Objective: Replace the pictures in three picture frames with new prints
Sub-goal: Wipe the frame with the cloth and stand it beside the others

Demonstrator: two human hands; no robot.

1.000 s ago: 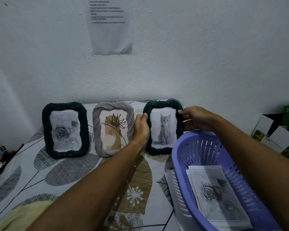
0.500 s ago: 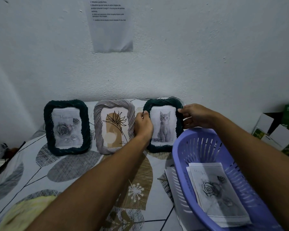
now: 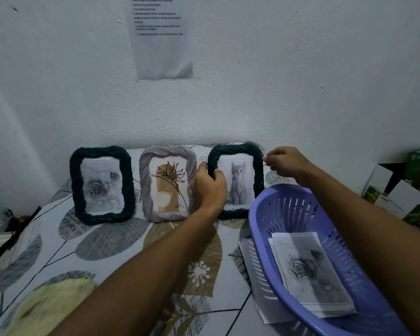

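**Steadying the kitten frame at the wall**

Standing in a row along the wall on a bed with a leaf-patterned sheet (image 3: 112, 241): 3 frames. At 9 o'clock in the row, a dark green frame (image 3: 102, 185) showing a grey rose print. In the middle, a pale lilac frame (image 3: 167, 183) showing a line-drawn flower on tan. At 3 o'clock, a second dark green frame (image 3: 235, 181) showing a grey kitten.

Gripping the kitten frame's 9 o'clock edge with the left hand (image 3: 210, 187), fingers curling round the rim, thumb lying between this frame and the lilac one. Reaching to the frame's upper corner at about 2 o'clock with the right hand (image 3: 286, 163), fingertips pinched together right at the rim; cannot tell whether pinching the frame itself or something thin beside it.

Sitting at 4 o'clock of the kitten frame, a purple slotted basket (image 3: 272, 214), its far rim just in front of the frame's lower corner. Lying inside, a stack of prints (image 3: 308, 270), rose print on top. Sticking out from under the basket, more white paper (image 3: 257, 287).

Hanging on the wall at 12 o'clock, a printed sheet (image 3: 161, 40). Resting at 7 o'clock, a yellow cloth (image 3: 49, 306). Sitting at the far 3 o'clock edge, white and green boxes (image 3: 398, 190).
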